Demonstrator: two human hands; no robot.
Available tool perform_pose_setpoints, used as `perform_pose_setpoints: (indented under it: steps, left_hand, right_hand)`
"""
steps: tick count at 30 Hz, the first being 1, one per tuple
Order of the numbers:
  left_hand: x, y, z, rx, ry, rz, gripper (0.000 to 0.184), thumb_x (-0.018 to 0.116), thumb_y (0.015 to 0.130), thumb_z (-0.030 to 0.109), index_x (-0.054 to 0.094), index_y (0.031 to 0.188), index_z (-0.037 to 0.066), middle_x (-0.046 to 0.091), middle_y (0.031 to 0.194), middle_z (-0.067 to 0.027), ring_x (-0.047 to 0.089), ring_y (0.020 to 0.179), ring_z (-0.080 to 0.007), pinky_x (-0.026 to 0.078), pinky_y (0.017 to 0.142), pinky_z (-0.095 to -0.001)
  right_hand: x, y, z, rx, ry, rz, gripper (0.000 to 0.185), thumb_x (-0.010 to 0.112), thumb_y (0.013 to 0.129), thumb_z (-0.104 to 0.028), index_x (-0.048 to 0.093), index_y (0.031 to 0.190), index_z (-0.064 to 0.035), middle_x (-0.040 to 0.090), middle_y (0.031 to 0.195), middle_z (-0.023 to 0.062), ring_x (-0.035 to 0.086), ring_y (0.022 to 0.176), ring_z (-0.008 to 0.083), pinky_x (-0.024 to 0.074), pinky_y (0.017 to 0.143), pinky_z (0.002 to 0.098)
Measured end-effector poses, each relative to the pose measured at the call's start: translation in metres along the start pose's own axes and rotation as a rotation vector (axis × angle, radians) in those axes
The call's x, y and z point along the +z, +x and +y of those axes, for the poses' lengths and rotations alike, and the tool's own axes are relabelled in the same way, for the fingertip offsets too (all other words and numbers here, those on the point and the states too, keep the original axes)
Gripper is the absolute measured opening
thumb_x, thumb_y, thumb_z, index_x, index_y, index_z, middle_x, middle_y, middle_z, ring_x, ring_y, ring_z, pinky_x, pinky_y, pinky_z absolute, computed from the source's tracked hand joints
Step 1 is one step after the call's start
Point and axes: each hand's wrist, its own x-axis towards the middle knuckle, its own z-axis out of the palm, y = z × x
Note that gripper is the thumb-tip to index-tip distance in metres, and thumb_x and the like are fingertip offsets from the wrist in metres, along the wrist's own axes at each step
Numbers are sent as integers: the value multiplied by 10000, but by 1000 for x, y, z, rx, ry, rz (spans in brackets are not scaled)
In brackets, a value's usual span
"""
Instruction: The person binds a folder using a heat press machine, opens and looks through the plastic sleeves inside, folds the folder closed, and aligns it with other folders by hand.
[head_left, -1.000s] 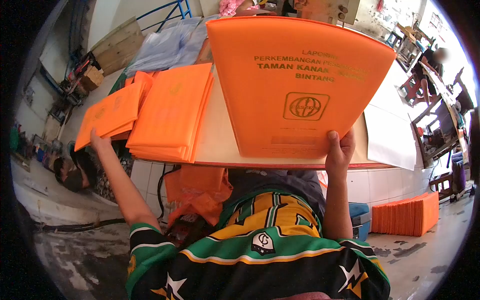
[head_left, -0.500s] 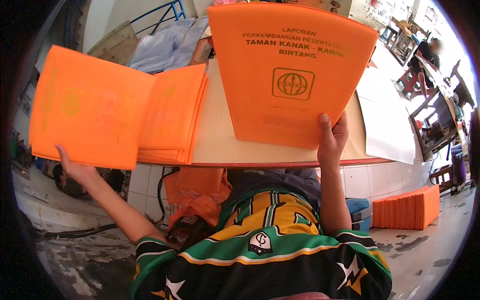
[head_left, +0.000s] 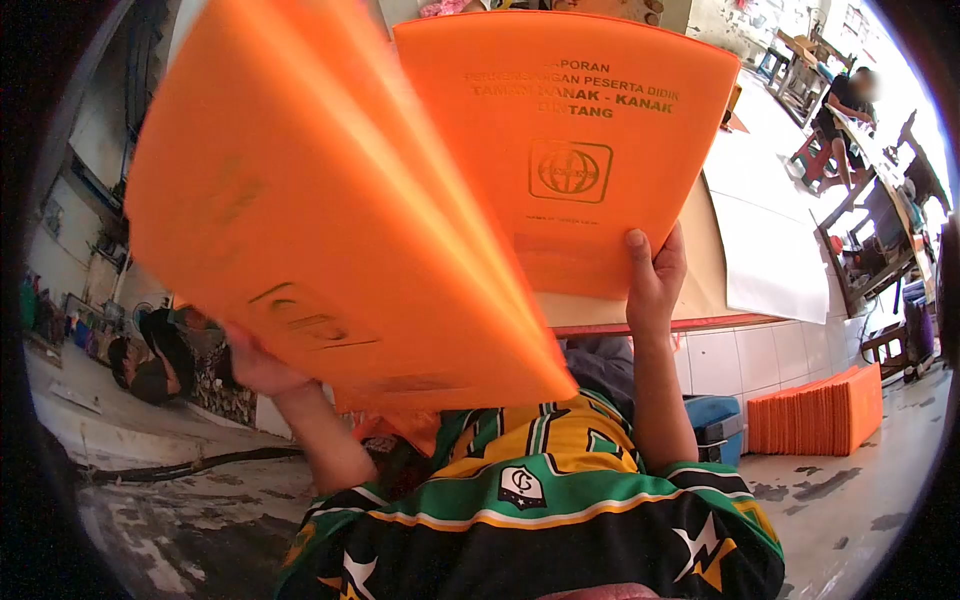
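Observation:
My right hand [head_left: 655,280] grips the lower right corner of an upright orange folder [head_left: 620,140] with gold lettering and a globe emblem. In my left hand [head_left: 265,360] is a second orange folder [head_left: 330,220], raised close to the camera, tilted and blurred by motion. It overlaps the left edge of the first folder in this view. The fingers of my left hand are mostly behind the folder. The pile of folders on the left part of the table is hidden behind it.
White sheets [head_left: 765,240] lie on the table's right side. A row of orange folders [head_left: 815,412] stands on the floor at right, near a blue box [head_left: 715,430]. One person [head_left: 850,100] sits at the far right, another [head_left: 150,365] is low at left.
My left hand has lifted a folder from the left pile, raised it and swung it rightward towards the other one. My right hand and its folder have shifted slightly left.

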Motion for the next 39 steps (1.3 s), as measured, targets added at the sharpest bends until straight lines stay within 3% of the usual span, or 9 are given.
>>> perform_pose_setpoints:
  steps: [7, 10, 13, 20, 23, 26, 29, 35, 39]
  left_hand:
    - [50, 44, -88, 78, 205, 49, 603, 600, 887, 316, 345, 1363, 48, 504, 1256, -137, 478, 1169, -313, 405, 976, -505]
    - [56, 51, -117, 150, 320, 4, 596, 632, 866, 326, 376, 1324, 41, 502, 1241, -118, 485, 1159, -296, 448, 939, -471]
    - [69, 47, -136, 55, 316, 181, 542, 744, 785, 397, 523, 1074, -5, 578, 990, -53, 562, 896, -145, 474, 741, -293]
    - [64, 29, -147, 115, 609, 30, 470, 735, 779, 450, 538, 870, 33, 547, 826, 11, 514, 804, -94, 441, 696, -275]
    - [56, 18, -150, -28, 496, 90, 492, 781, 742, 413, 553, 967, 40, 567, 910, -5, 535, 866, -112, 460, 762, -291]
    - [54, 6, -160, 258, 476, 94, 631, 816, 706, 371, 497, 1151, 57, 548, 1081, -31, 531, 999, -150, 460, 865, -328]
    - [23, -12, -164, 189, 522, 113, 695, 648, 832, 469, 345, 1337, 99, 446, 1285, -85, 462, 1164, -273, 454, 980, -454]
    - [13, -8, -173, 399, 875, 118, 758, 661, 796, 532, 340, 1321, 89, 422, 1303, -87, 467, 1152, -271, 441, 975, -462]
    - [18, -6, -169, 80, 779, 97, 784, 638, 792, 571, 312, 1325, 97, 415, 1296, -91, 456, 1161, -257, 443, 958, -459]
  right_hand:
    - [-10, 0, 5, 27, 44, -70, 437, 551, 940, -279, 471, 1247, 20, 572, 1080, 57, 531, 983, 136, 417, 869, 270]
    - [-22, -1, 13, 123, 345, -142, 709, 325, 952, -547, 318, 1394, 8, 482, 1312, 126, 486, 1185, 208, 377, 995, 331]
    - [-25, 0, 9, 110, 444, -237, 776, 348, 921, -604, 300, 1404, 2, 461, 1330, 121, 470, 1209, 214, 366, 1012, 327]
    - [-49, -23, 32, 172, 440, -171, 942, 546, 765, -704, 387, 1316, 43, 491, 1292, 141, 497, 1163, 249, 421, 967, 405]
    - [-49, -35, 42, 213, 465, -8, 952, 578, 742, -704, 397, 1311, 37, 513, 1264, 138, 523, 1130, 254, 438, 951, 412]
    - [-56, -39, 52, 329, 447, 14, 959, 575, 733, -716, 402, 1305, 34, 520, 1252, 129, 530, 1119, 254, 452, 935, 414]
    - [-57, -41, 55, 330, 408, -15, 962, 535, 741, -740, 404, 1301, 32, 531, 1233, 119, 535, 1102, 242, 466, 914, 400]
    - [-56, -33, 47, 164, 405, -209, 793, 477, 826, -674, 415, 1316, -55, 515, 1249, 65, 510, 1130, 220, 457, 916, 385]
    - [-54, -30, 44, 180, 311, -207, 804, 456, 832, -688, 398, 1335, -64, 510, 1260, 58, 515, 1130, 209, 462, 903, 366]
